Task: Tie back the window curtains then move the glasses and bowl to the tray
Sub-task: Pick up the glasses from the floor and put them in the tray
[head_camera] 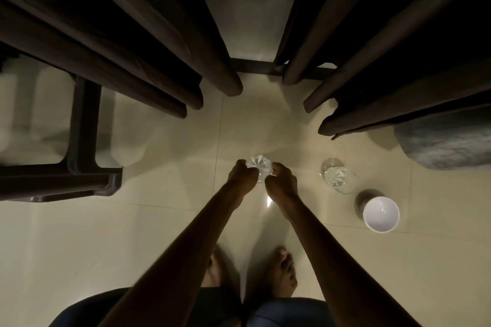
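- Left hand (240, 175) and right hand (283, 180) are both gripping one cut glass (259, 168) between them, fingers curling round its sides.
- Whether it is resting on the floor (164, 220) or lifted, I cannot tell.
- Second glass (338, 176) is standing right of the right hand; the bowl (381, 214) is sitting farther right.
- Tray is not showing.
- Judgement: keeping the glass upright and the grip firm on slick facets is mattering most.
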Action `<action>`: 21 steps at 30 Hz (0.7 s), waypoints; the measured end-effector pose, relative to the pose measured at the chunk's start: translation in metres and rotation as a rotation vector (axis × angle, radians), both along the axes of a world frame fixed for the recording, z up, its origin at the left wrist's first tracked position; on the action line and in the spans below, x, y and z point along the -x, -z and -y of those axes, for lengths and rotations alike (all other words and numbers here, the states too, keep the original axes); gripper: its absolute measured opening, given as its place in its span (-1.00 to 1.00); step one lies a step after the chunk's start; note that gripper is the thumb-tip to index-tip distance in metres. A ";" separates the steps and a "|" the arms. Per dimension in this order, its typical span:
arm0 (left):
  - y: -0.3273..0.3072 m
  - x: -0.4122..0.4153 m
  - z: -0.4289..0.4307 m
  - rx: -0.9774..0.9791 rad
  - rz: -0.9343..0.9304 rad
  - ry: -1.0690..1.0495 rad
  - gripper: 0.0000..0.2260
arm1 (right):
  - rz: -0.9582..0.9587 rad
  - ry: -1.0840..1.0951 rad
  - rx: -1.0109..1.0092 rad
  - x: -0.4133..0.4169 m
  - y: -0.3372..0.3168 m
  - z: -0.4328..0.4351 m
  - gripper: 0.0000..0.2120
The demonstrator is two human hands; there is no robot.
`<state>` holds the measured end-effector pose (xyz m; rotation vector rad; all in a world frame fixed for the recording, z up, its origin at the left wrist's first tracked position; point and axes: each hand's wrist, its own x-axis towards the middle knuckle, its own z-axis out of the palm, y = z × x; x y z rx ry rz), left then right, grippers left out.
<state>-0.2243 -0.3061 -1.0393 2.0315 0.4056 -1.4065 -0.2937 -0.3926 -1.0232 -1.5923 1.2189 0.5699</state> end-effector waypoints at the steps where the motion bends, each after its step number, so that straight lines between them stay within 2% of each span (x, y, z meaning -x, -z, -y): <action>1: -0.009 0.002 0.001 -0.011 0.023 -0.015 -0.60 | 0.010 0.017 0.023 0.000 -0.008 0.000 -0.59; 6: -0.078 0.014 -0.007 -0.088 0.235 -0.021 -0.73 | 0.061 0.031 0.166 0.005 -0.068 0.002 -0.70; 9: -0.134 0.019 -0.016 -0.114 0.386 -0.082 -0.73 | 0.099 -0.049 0.261 0.006 -0.123 0.000 -0.72; 13: -0.207 0.018 -0.024 -0.112 0.464 -0.108 -0.78 | 0.141 -0.109 0.382 0.009 -0.193 -0.003 -0.83; 17: -0.309 0.020 -0.039 -0.062 0.509 -0.091 -0.80 | 0.242 -0.129 0.365 0.019 -0.291 -0.009 -0.79; 21: -0.406 0.030 -0.063 -0.048 0.533 -0.030 -0.85 | 0.343 -0.244 0.346 0.036 -0.383 -0.021 -0.70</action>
